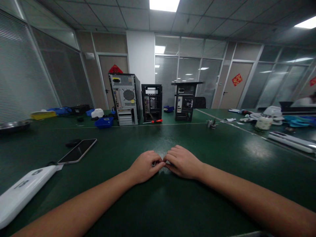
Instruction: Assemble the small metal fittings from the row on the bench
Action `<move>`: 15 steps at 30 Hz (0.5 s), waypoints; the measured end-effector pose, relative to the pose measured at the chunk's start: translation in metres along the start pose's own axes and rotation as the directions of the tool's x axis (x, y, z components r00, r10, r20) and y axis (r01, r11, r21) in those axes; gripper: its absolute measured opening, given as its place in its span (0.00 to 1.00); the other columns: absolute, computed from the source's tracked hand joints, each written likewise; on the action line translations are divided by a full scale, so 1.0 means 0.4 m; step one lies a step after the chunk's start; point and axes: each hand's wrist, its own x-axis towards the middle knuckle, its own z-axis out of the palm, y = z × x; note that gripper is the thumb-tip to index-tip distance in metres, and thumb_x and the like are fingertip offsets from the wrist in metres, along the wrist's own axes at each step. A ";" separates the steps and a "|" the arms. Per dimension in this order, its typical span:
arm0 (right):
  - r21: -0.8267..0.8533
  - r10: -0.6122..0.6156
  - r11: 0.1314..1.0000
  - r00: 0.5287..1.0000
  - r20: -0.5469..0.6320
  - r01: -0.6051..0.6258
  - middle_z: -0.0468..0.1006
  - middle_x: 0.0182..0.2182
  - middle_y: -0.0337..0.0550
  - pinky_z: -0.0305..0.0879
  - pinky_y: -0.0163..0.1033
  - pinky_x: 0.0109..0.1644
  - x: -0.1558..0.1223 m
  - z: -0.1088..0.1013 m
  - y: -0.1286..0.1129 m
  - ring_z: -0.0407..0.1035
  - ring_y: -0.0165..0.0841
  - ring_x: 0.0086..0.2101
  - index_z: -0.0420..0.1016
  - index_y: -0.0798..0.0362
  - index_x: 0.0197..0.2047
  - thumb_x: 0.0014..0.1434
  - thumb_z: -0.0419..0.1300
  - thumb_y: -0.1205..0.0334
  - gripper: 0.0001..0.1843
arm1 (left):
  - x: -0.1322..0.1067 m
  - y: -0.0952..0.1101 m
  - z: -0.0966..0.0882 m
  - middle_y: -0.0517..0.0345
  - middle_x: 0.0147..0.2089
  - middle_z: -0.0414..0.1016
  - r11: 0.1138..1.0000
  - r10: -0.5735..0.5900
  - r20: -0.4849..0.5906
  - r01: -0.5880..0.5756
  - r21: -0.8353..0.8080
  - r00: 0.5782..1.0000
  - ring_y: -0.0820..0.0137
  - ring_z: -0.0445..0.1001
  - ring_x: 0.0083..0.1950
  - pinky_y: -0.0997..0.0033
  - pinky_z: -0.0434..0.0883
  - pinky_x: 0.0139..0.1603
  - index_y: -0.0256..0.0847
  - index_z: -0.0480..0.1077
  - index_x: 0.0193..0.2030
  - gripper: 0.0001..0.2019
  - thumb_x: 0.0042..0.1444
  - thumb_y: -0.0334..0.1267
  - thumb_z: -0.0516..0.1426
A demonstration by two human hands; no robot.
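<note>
- Left hand and right hand came together low over the middle of the bench, well in from the near edge; both forearms ran in from the near corners.
- Fingers of both curled inward, tips meeting or nearly so. Whether something small was pinched between them: could not tell, the curled fingers covered the spot. No larger thing in either.
- Nearest separate thing appeared to be the phone, flat on the bench, dark screen up, toward the left edge.
- Key relation: phone lay left of the hands and somewhat nearer the far edge, clear of both. Long axis slanted, one short end toward the near left corner, the other toward the far edge. Left hand was plainly the closer; the right sat beyond it.
- Dark rounded thing just beside the phone, on its far side. White device nearer the near left corner, outside the left forearm.
- Screwdriver straight out from the hands toward the far edge, well apart from them. Long axis roughly parallel to that edge, red handle to the right.
- It lay in front of the middle computer case; the left computer case and right computer case stood upright either side.
- Blue tray left of the cases; small metal parts to their right.
</note>
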 end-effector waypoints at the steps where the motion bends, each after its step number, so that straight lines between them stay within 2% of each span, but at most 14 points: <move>1: 0.008 0.013 1.000 1.000 0.006 -0.013 0.77 0.36 0.45 0.54 0.42 0.42 -0.001 -0.003 0.005 0.66 0.36 0.37 0.72 0.53 0.44 0.68 0.57 0.58 0.08 | 0.000 0.000 0.000 0.59 0.32 0.75 1.000 -0.005 -0.005 0.005 -0.006 1.000 0.68 0.71 0.37 0.69 0.64 0.40 0.39 0.75 0.34 0.09 0.66 0.37 0.59; 3: 0.024 0.058 0.998 0.998 0.011 -0.059 0.77 0.38 0.46 0.55 0.42 0.44 -0.005 -0.010 0.024 0.67 0.36 0.38 0.72 0.53 0.45 0.67 0.56 0.59 0.08 | -0.002 0.000 -0.001 0.58 0.32 0.76 1.000 -0.013 -0.007 0.013 -0.016 1.000 0.68 0.71 0.37 0.68 0.64 0.40 0.39 0.77 0.36 0.09 0.67 0.38 0.59; 6: 0.030 0.202 0.979 0.979 -0.009 -0.202 0.77 0.39 0.47 0.57 0.42 0.46 -0.020 -0.018 0.085 0.68 0.37 0.39 0.72 0.54 0.46 0.68 0.54 0.61 0.08 | -0.007 -0.001 -0.006 0.58 0.34 0.77 1.000 -0.014 0.007 0.014 -0.028 1.000 0.67 0.72 0.38 0.68 0.65 0.41 0.39 0.78 0.38 0.09 0.67 0.39 0.59; 9: 0.022 0.400 0.916 0.915 -0.051 -0.400 0.78 0.40 0.49 0.60 0.43 0.47 -0.064 -0.019 0.186 0.70 0.38 0.40 0.71 0.54 0.46 0.69 0.51 0.61 0.10 | -0.017 -0.002 -0.014 0.57 0.35 0.77 0.999 -0.018 0.020 0.019 -0.032 1.000 0.67 0.72 0.39 0.68 0.65 0.42 0.40 0.78 0.39 0.10 0.68 0.40 0.57; 11: 0.032 0.554 0.833 0.831 -0.053 -0.553 0.79 0.42 0.50 0.62 0.42 0.46 -0.116 -0.017 0.271 0.72 0.39 0.41 0.71 0.53 0.48 0.70 0.49 0.58 0.12 | -0.025 -0.003 -0.020 0.57 0.35 0.78 0.999 -0.018 0.027 0.019 -0.033 0.999 0.67 0.72 0.40 0.67 0.66 0.43 0.40 0.78 0.40 0.11 0.69 0.40 0.56; 12: 0.024 0.635 0.773 0.772 -0.040 -0.634 0.79 0.42 0.51 0.62 0.42 0.45 -0.150 -0.016 0.316 0.73 0.40 0.41 0.71 0.53 0.48 0.70 0.48 0.57 0.14 | -0.029 -0.004 -0.023 0.57 0.36 0.78 0.999 -0.015 0.031 0.016 -0.034 0.999 0.67 0.72 0.40 0.67 0.66 0.43 0.40 0.78 0.40 0.11 0.69 0.40 0.56; 15: -0.054 0.844 0.533 0.535 -0.039 -0.844 0.80 0.45 0.55 0.64 0.45 0.47 -0.276 -0.012 0.445 0.75 0.44 0.42 0.71 0.54 0.51 0.70 0.46 0.53 0.19 | -0.037 -0.005 -0.030 0.57 0.36 0.78 1.000 -0.007 0.036 0.008 -0.030 0.999 0.67 0.73 0.40 0.67 0.66 0.43 0.41 0.78 0.40 0.11 0.70 0.41 0.55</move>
